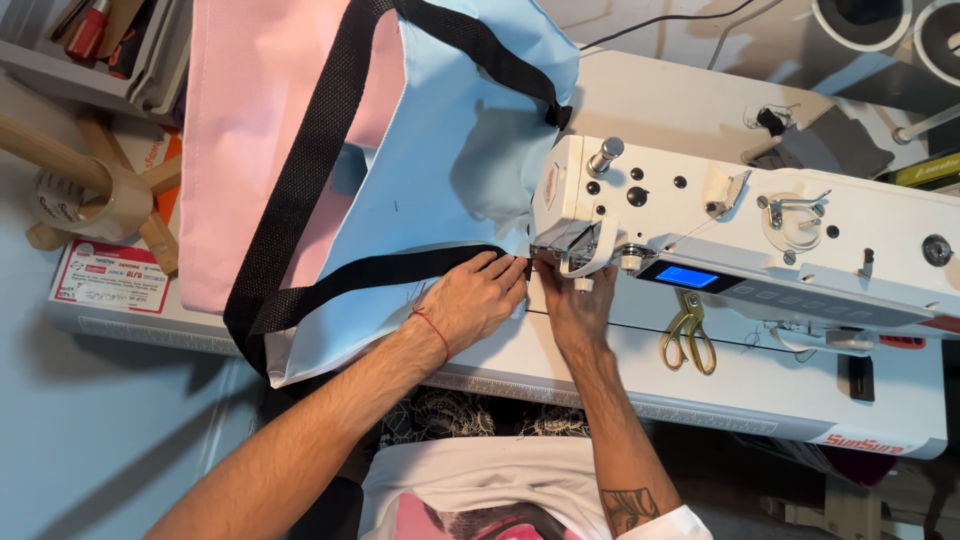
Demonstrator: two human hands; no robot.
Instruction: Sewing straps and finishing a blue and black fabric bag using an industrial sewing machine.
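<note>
While your left hand (478,297) pressed flat, fingers together, on the black webbing strap (300,190) to steady it, your right hand (572,305) pinched the light-blue bag (440,170) edge beside the sewing machine (740,240) needle.

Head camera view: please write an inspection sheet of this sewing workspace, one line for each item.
Surface: white table, mostly covered by the work and the machine.
Job's things: light blue and pink bag with black webbing strap, fed to the white sewing machine.
Clutter: gold scissors; tape roll on a wooden stand; red and white label.
Grippers: left hand flat on the strap; right hand at the needle area; both bare.
Cables: black cable behind the machine.
Surroundings: two white spool rings, shelf with items.
</note>
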